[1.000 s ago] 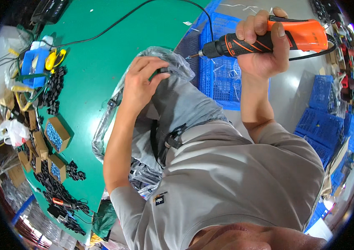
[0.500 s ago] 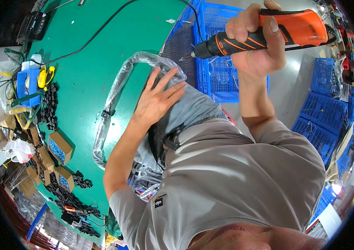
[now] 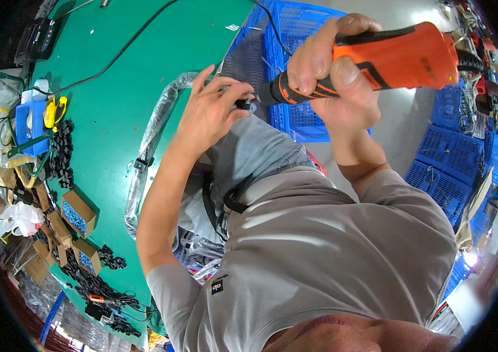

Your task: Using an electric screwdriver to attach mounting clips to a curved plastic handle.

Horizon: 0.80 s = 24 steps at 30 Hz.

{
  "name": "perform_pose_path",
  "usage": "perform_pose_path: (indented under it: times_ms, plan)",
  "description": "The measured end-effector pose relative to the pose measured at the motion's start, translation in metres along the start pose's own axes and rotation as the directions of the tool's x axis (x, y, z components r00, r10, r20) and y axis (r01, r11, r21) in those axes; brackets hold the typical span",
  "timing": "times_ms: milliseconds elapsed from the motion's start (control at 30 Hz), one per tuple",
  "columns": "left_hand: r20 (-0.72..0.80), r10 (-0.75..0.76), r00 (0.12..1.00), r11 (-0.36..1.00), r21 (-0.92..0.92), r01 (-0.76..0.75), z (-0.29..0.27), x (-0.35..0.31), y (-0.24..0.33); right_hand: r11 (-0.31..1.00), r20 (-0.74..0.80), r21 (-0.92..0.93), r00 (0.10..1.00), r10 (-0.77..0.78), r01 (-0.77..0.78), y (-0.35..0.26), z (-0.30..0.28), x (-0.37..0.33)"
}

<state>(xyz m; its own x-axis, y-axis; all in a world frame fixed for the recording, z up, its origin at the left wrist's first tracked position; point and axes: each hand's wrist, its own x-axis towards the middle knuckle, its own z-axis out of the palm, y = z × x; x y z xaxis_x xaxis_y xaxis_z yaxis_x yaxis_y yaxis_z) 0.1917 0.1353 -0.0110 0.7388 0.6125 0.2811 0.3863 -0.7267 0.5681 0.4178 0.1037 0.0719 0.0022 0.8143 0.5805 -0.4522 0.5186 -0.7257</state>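
My right hand is wrapped around an orange and black electric screwdriver, held nearly level with its nose pointing left. The screwdriver's tip meets a small black clip at my left fingertips. My left hand is closed around the end of a bent tube wrapped in clear plastic, its index finger raised. The hand hides much of that end. Another black clip sits partway along the tube, which rests over the green table.
Open boxes of blue screws and heaps of black clips lie along the table's left. A black cable crosses its far part. Blue crates stand beyond the table edge, with more blue crates at far right.
The screwdriver has come down and left, its tip now at the black clip. My left hand has gone from lying spread on the tube to gripping at its end.
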Motion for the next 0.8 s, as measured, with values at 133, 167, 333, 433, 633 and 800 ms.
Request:
perform_pose_path:
  times_ms: [133,167,333,433,633,800]
  plan:
    - [0.069,-0.009,0.998,1.000,-0.028,0.011,0.002,0.002,-0.008,0.996,0.019,-0.070,0.998,0.055,-0.053,0.003,0.006,-0.006]
    - [0.060,-0.012,0.998,0.998,-0.057,0.016,0.003,0.002,-0.010,0.994,0.035,-0.091,0.998,0.061,-0.057,0.004,0.006,-0.007]
    - [0.087,-0.006,0.996,0.995,-0.097,0.015,0.001,0.004,-0.017,0.987,-0.008,-0.122,0.995,0.102,-0.102,0.005,0.013,-0.010]
    - [0.091,-0.009,0.996,0.991,-0.129,0.021,-0.001,0.004,-0.019,0.982,-0.004,-0.149,0.993,0.118,-0.117,0.008,0.017,-0.012]
    - [0.075,-0.008,0.997,0.979,-0.201,0.023,-0.003,0.004,-0.023,0.977,0.000,-0.160,0.990,0.140,-0.138,0.013,0.021,-0.015]
    - [0.097,0.010,0.995,0.971,-0.237,0.014,-0.004,0.002,-0.029,0.985,0.016,-0.138,0.995,0.103,-0.100,0.023,0.021,-0.017]
